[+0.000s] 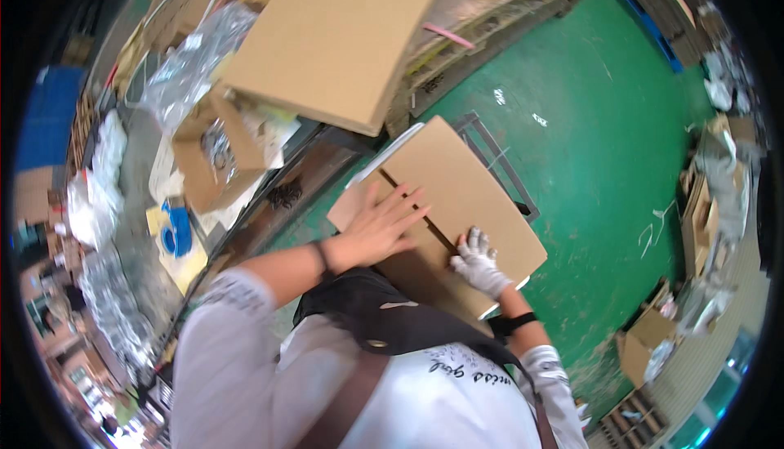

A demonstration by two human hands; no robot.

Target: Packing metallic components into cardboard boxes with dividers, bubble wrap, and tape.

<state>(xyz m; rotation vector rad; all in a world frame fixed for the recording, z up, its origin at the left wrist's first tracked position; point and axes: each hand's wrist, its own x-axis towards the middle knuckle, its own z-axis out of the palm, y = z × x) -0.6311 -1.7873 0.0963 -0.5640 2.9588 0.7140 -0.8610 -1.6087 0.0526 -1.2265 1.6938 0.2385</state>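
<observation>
A brown cardboard box (482, 196) stands right in front of me with its top flaps folded down. A dark narrow gap runs slantwise between the flaps. My left hand (380, 227), bare and with a dark band at the wrist, lies with fingers spread over the flaps near the left end of the gap. On the other side, my right hand (479, 264) wears a white glove and rests on the flap beside the gap's near end. Its fingers are stretched out, with nothing held in them.
Left of me a workbench carries a large cardboard box (343, 32), a small open carton (216, 155) of shiny small items, a blue tape roll (175, 230) and clear plastic film (196, 61). A grey metal frame (498, 159) stands behind my box. Cartons (649, 343) line the right side.
</observation>
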